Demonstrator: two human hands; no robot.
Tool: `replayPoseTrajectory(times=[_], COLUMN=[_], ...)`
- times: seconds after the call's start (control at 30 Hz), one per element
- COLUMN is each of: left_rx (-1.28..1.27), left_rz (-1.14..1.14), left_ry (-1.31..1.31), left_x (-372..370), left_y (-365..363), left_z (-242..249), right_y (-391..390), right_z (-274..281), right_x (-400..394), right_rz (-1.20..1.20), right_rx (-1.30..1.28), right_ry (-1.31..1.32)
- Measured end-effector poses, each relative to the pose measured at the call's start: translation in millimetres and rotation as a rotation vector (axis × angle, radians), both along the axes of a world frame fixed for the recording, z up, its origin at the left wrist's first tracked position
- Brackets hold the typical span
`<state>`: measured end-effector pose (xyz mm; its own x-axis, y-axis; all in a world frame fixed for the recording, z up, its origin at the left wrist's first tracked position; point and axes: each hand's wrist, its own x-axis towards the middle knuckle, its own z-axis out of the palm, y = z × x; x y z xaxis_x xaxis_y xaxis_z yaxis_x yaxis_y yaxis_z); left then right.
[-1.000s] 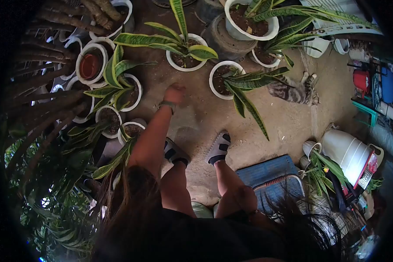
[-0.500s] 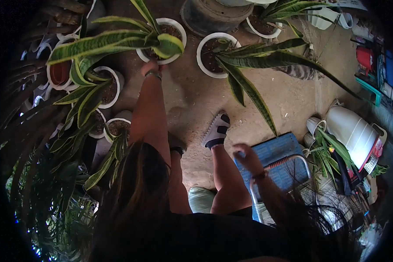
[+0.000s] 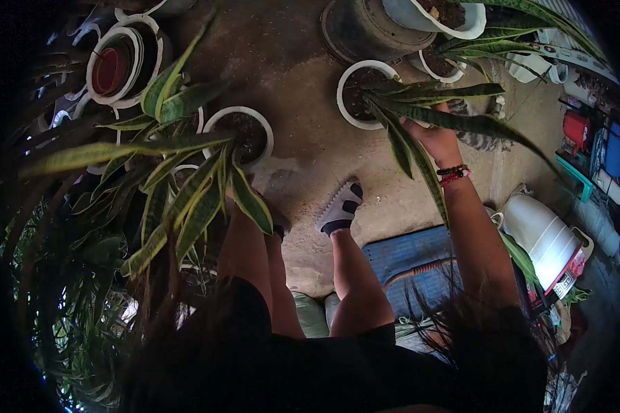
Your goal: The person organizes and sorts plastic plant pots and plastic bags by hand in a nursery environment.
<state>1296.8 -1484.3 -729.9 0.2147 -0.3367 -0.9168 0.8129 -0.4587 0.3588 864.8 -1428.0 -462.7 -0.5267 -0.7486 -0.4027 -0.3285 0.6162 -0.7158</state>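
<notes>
My left hand [image 3: 246,183] is at the near side of a white pot [image 3: 270,141] holding a snake plant [image 3: 200,189]. Long leaves cover most of this hand, so its grip is hidden. The plant leans over toward the left. My right hand [image 3: 435,142] is among the leaves of a second snake plant [image 3: 455,117], its thumb and fingers around a leaf that partly hides them. That plant's leaves spread rightward from another white pot [image 3: 342,93] filled with dark soil.
A large dark tub [image 3: 351,31] and a pale planter [image 3: 472,27] stand at the back. Nested pots [image 3: 98,72] are at upper left. A blue folding chair [image 3: 413,248] lies near my right leg, with a white container [image 3: 537,227] beyond. A striped cat [image 3: 479,140] lies behind the leaves.
The left pot and its plant have come nearer to me, with my left hand beside it. My right hand has moved from above the blue chair forward to the right plant's leaves.
</notes>
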Motion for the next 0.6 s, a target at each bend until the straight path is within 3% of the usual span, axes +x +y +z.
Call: replayPoseTrajectory(times=[0.03, 0.07, 0.13, 0.2, 0.23, 0.27, 0.3, 0.33, 0.43, 0.5, 0.6], left_rx=[0.053, 0.107, 0.222, 0.32, 0.36, 0.276, 0.14, 0.059, -0.011, -0.039, -0.083], left_rz=[-0.033, -0.083, -0.238, -0.483, -0.708, -0.943, -1.236, -1.299, -1.474, -1.521, -1.501], left_ry=[-0.073, -0.134, -0.197, -0.131, 0.022, 0.0, 0.033, -0.123, -0.172, 0.111, 0.095], left_x=[-5.2, -18.7, -63.8, -127.9, -160.4, -198.9, -222.6, -251.1, -297.9, -300.4, -294.8], left_y=[17.4, 33.1, 59.7, 70.6, 65.9, 52.9, 44.1, 33.8, 9.7, -10.9, -31.4], left_z=[-4.0, -3.6, 2.8, 18.6, 26.2, 51.5, 40.2, 53.2, 13.0, 9.1, 38.4], right_y=[-5.7, -5.5, -1.5, -7.1, -10.8, -15.5, -14.9, -14.8, -16.7, -15.3, -25.0], right_z=[6.3, 1.4, -13.4, -10.5, -7.8, -5.5, -5.7, -7.2, -2.8, -0.4, -5.7], right_x=[2.0, 4.2, 11.9, 19.7, 23.3, 29.7, 28.4, 26.3, 25.4, 25.9, 39.5], right_rz=[-0.058, -0.06, -0.157, -0.198, -0.23, -0.318, -0.32, -0.334, -0.378, -0.371, -0.367], right_rx=[0.165, 0.162, -0.286, -0.297, -0.302, -0.364, -0.358, -0.353, -0.355, -0.206, -0.331], right_ry=[-0.073, -0.073, -0.145, -0.108, -0.065, -0.077, -0.08, -0.112, -0.135, -0.185, -0.201])
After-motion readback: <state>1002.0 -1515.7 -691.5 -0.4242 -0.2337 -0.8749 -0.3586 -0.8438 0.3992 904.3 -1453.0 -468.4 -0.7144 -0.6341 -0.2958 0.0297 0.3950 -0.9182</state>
